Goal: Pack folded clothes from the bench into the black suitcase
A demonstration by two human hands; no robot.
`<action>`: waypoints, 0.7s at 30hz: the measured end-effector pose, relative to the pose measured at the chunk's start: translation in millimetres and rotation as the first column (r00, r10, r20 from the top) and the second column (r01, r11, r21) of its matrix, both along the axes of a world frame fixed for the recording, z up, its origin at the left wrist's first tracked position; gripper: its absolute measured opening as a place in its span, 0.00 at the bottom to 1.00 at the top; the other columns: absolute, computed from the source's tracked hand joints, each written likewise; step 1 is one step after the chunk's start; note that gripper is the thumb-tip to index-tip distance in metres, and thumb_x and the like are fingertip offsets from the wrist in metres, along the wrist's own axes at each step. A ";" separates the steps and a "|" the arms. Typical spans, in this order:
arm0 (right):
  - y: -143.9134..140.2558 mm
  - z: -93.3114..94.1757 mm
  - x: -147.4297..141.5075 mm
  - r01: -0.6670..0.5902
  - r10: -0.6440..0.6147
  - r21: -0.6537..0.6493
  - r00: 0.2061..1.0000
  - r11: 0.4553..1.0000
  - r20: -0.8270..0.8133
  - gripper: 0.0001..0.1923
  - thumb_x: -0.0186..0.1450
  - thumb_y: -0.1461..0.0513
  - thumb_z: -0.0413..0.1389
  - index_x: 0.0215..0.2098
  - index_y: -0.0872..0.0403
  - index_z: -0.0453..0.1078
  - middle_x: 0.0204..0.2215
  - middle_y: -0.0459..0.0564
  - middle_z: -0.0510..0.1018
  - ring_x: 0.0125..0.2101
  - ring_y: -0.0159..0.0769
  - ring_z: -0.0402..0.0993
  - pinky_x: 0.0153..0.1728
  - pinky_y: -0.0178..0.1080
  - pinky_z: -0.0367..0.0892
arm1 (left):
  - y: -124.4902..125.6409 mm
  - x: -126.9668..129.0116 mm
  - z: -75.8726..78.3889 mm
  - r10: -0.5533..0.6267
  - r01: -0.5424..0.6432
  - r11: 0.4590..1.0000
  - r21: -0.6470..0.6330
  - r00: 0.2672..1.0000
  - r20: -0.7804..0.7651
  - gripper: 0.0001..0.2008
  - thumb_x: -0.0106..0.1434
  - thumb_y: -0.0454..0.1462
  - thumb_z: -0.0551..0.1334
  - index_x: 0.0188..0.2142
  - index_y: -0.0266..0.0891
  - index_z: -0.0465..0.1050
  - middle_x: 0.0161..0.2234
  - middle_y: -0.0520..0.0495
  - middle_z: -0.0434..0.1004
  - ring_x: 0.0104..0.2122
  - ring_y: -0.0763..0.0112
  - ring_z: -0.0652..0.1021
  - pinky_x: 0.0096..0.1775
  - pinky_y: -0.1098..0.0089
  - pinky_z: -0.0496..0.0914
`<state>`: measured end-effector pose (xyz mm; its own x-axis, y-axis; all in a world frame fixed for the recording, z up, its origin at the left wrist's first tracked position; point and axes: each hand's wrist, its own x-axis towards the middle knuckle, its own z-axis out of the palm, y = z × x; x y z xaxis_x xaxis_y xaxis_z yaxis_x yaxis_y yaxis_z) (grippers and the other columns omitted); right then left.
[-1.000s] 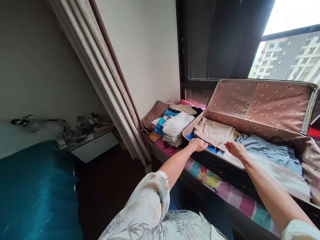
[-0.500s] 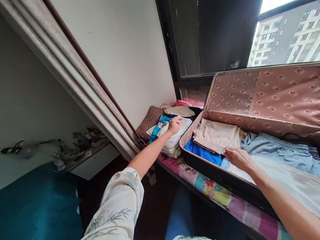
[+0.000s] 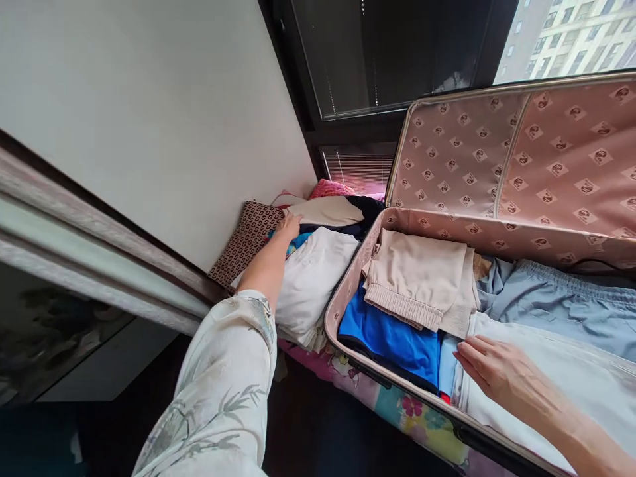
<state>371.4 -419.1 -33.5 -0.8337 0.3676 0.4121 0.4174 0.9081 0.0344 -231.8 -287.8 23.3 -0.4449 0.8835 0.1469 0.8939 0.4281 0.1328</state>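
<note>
White folded cloth (image 3: 313,278) tops the stack of clothes outside the suitcase (image 3: 342,301), at about 9 o'clock from its open shell. The left hand (image 3: 288,225) reaches past that stack to its far edge, at roughly 11 o'clock from the white cloth, with the fingertips down on a blue garment (image 3: 297,243) that peeks out from under the pile. Whether those fingers pinch the blue cloth or only press on it cannot be told, since the hand is seen from behind. Just beyond the hand, at 12 o'clock, lies a beige folded piece (image 3: 328,211) over dark fabric, and at 9 o'clock from the hand a brown patterned cushion (image 3: 246,238) leans on the wall.

Inside the suitcase the right hand (image 3: 497,371) lies flat and spread, palm down, on a pale cream garment (image 3: 561,371), gripping nothing. At 10 o'clock from it sits a bright blue folded garment (image 3: 392,334), touching the suitcase's near wall, with tan ribbed-hem trousers (image 3: 417,275) stacked partly over it. Light blue clothing (image 3: 561,305) fills the space at 1 o'clock from the right hand.
</note>
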 end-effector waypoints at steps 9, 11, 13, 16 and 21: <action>-2.9 3.5 0.0 -0.018 0.017 -0.063 1.000 0.998 -0.022 0.15 0.72 0.67 0.48 0.28 0.49 0.66 0.23 0.47 0.72 0.21 0.34 0.68 0.25 0.40 0.58 | 23.5 3.2 22.5 0.080 -0.072 0.996 0.051 0.983 -0.164 0.23 0.65 0.30 0.52 0.57 0.30 0.73 0.55 0.31 0.76 0.55 0.51 0.76 0.57 0.57 0.66; -2.0 3.3 -0.6 -0.011 0.010 -0.043 0.999 0.999 -0.041 0.16 0.73 0.66 0.47 0.28 0.50 0.65 0.23 0.46 0.71 0.21 0.33 0.68 0.25 0.39 0.58 | 24.8 9.9 42.6 0.106 -0.077 0.983 0.165 0.979 -0.173 0.24 0.65 0.31 0.52 0.58 0.27 0.71 0.56 0.28 0.75 0.55 0.50 0.75 0.58 0.56 0.66; -0.5 3.4 -1.2 -0.004 0.003 -0.020 0.999 1.000 -0.050 0.16 0.74 0.65 0.47 0.28 0.50 0.64 0.22 0.45 0.71 0.20 0.33 0.68 0.24 0.39 0.57 | 24.5 17.1 69.6 0.115 -0.071 0.969 0.237 0.977 -0.178 0.24 0.65 0.31 0.52 0.58 0.27 0.70 0.55 0.27 0.75 0.55 0.48 0.75 0.57 0.55 0.66; 2.8 3.5 -0.8 0.001 -0.001 -0.012 0.999 1.000 -0.054 0.16 0.74 0.65 0.47 0.28 0.51 0.65 0.22 0.45 0.72 0.20 0.32 0.69 0.24 0.38 0.55 | 17.2 31.9 118.6 0.061 -0.009 0.972 0.235 0.974 -0.217 0.22 0.67 0.32 0.49 0.56 0.29 0.72 0.54 0.29 0.76 0.55 0.49 0.75 0.57 0.55 0.67; 11.4 2.7 5.9 0.069 -0.069 -0.015 0.997 0.998 -0.037 0.16 0.74 0.64 0.48 0.28 0.52 0.68 0.23 0.46 0.74 0.23 0.33 0.72 0.25 0.37 0.56 | -23.8 72.7 202.1 -0.089 0.141 0.980 0.139 0.941 -0.326 0.21 0.69 0.34 0.47 0.52 0.29 0.74 0.51 0.30 0.77 0.54 0.53 0.76 0.57 0.57 0.67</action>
